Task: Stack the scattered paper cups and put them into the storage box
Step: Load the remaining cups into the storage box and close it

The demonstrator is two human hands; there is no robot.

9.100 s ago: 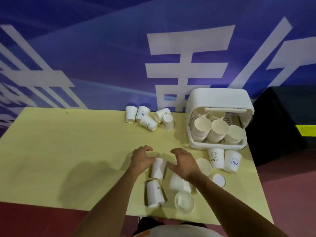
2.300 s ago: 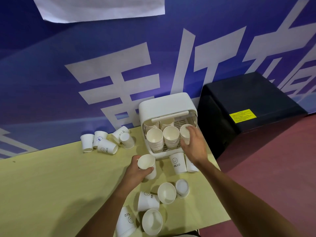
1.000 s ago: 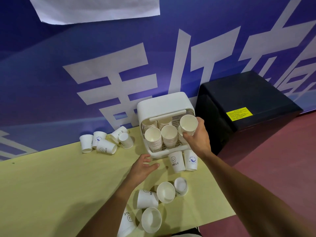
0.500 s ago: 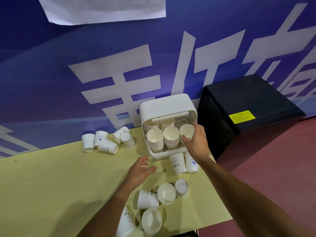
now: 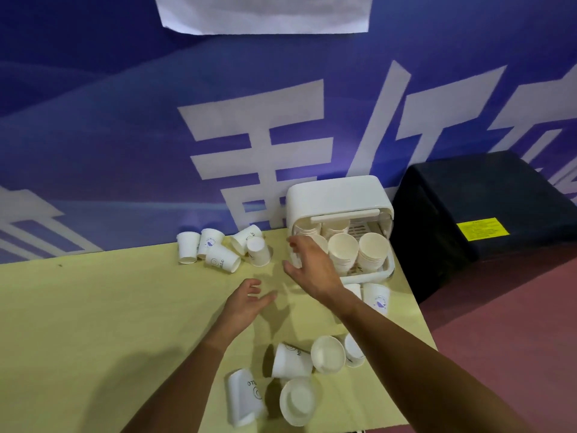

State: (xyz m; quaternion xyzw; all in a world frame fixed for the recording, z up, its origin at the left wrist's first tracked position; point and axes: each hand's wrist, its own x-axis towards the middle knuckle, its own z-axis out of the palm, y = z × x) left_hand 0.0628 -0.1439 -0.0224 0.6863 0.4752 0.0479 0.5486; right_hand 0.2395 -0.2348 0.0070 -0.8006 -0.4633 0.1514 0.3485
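Left hand (image 5: 246,300) open, empty; right hand (image 5: 310,265) open, outstretched.

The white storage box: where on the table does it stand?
In the head view, the storage box stands at the yellow table's far right corner, beside the black case.

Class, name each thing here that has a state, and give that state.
storage box, front open, cup stacks inside
left hand, open, empty
right hand, open, empty
cups near the wall, loose, unstacked
cups at the near edge, loose, mostly tipped over
blue-print cup by the box, standing
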